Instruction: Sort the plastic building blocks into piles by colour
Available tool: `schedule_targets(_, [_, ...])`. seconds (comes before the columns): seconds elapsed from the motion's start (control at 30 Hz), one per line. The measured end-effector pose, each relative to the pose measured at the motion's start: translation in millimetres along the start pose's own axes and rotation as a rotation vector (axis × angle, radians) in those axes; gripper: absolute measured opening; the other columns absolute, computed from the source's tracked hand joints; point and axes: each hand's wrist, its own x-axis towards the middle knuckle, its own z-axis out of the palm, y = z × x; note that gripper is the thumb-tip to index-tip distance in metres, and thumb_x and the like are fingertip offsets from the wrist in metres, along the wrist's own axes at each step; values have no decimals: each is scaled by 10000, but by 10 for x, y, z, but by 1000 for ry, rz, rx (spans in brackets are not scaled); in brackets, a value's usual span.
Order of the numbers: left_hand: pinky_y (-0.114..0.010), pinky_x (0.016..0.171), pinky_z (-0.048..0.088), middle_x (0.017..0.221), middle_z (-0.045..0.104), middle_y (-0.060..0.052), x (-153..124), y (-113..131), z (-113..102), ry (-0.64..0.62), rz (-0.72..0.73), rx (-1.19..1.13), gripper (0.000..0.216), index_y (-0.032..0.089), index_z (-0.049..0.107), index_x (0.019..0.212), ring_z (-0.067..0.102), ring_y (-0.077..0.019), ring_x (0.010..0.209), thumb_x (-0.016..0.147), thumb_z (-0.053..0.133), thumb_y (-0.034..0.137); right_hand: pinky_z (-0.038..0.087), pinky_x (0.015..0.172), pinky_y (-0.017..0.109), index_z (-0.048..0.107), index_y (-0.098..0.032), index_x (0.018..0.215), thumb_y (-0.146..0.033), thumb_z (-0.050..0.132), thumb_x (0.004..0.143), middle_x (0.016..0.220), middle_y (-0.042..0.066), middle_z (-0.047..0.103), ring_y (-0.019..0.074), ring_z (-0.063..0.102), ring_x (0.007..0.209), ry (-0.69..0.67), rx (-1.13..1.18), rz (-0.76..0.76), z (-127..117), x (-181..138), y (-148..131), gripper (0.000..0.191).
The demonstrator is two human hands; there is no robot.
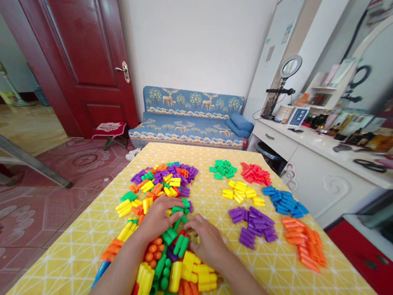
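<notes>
A large mixed heap of plastic building blocks (153,250) in several colours lies in front of me, and both my hands are in it. My left hand (159,218) is closed, with thumb and fingers around a green block (175,209). More green blocks lie right beside its fingertips. Close by on the right, my right hand (208,242) is held low with curved, parted fingers and nothing visible between them. Green blocks with red ends (181,245) lie just left of its fingers. Yellow blocks (198,274) are below its wrist.
Sorted piles stand on the table's right: green (225,169), red (255,174), yellow (242,192), blue (284,201), purple (254,225) and orange (305,241). A yellow patterned cloth (104,236) covers the table. Beyond are a blue sofa (184,128) and a white dresser (277,139).
</notes>
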Motion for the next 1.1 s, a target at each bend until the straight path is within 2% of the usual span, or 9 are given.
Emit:
schedule_targets(0.13, [-471, 1040, 388, 1128, 709, -41, -3, -2, 6, 1, -2, -9, 246, 297, 722, 1051, 614, -239, 1092, 832, 634, 368, 414, 776, 250, 661, -290, 1076, -165, 686, 700, 1052, 2, 600, 164, 572, 947, 14, 18, -78, 29, -6, 15, 397])
schedule_targets(0.3, [-437, 1004, 429, 1108, 715, -36, -6, -6, 10, 23, 6, -36, 214, 291, 730, 1012, 622, -235, 1071, 824, 640, 341, 411, 689, 228, 680, -234, 888, -161, 714, 676, 940, -6, 607, 134, 582, 804, 82, 65, -51, 79, 12, 59, 227])
schedule_targets(0.4, [-427, 994, 437, 1098, 717, -31, -6, 6, 5, 28, 4, -44, 199, 291, 733, 992, 623, -236, 1067, 819, 646, 337, 404, 635, 220, 658, -193, 748, -188, 688, 727, 801, -8, 608, 117, 564, 689, 152, 169, 10, 119, 30, 118, 38])
schedule_targets(0.43, [-428, 994, 436, 1093, 719, -29, -6, 12, 2, 26, 0, -45, 198, 292, 733, 990, 623, -236, 1066, 818, 649, 337, 402, 622, 219, 650, -188, 721, -202, 672, 752, 756, -10, 609, 116, 560, 667, 175, 212, 35, 132, 35, 141, 41])
schedule_targets(0.5, [-432, 1001, 429, 1088, 721, -27, -8, 23, -2, 22, -4, -46, 195, 293, 733, 988, 622, -237, 1066, 816, 651, 338, 404, 608, 219, 654, -190, 737, -218, 635, 793, 708, -13, 620, 119, 564, 645, 203, 307, 72, 154, 42, 187, 65])
schedule_targets(0.63, [-433, 1006, 426, 1092, 720, -32, -8, 32, -8, 18, -9, -51, 198, 288, 733, 987, 625, -236, 1064, 812, 655, 337, 428, 607, 220, 665, -206, 924, -192, 572, 827, 697, -26, 632, 121, 583, 626, 216, 440, 83, 183, 56, 242, 136])
schedule_targets(0.77, [-441, 1017, 420, 1094, 720, -33, -4, 28, -9, 16, -1, -50, 202, 289, 733, 992, 624, -238, 1069, 813, 652, 337, 444, 650, 233, 680, -205, 897, -191, 628, 793, 806, -5, 644, 123, 582, 672, 251, 332, 79, 178, 71, 215, 117])
schedule_targets(0.9, [-457, 1032, 403, 1094, 719, -35, -6, 20, -6, 17, 2, -51, 203, 287, 731, 993, 623, -240, 1070, 817, 646, 341, 438, 677, 236, 683, -234, 983, -163, 745, 686, 879, -7, 606, 125, 569, 714, 192, 139, 86, 131, 53, 141, 312])
schedule_targets(1.1, [-424, 983, 442, 1098, 716, -42, -17, 3, 8, 23, 10, -58, 219, 273, 729, 1003, 624, -238, 1055, 821, 639, 356, 429, 786, 263, 693, -277, 1021, -213, 710, 753, 955, 14, 605, 179, 571, 929, 108, -64, 35, 37, -32, 5, 276])
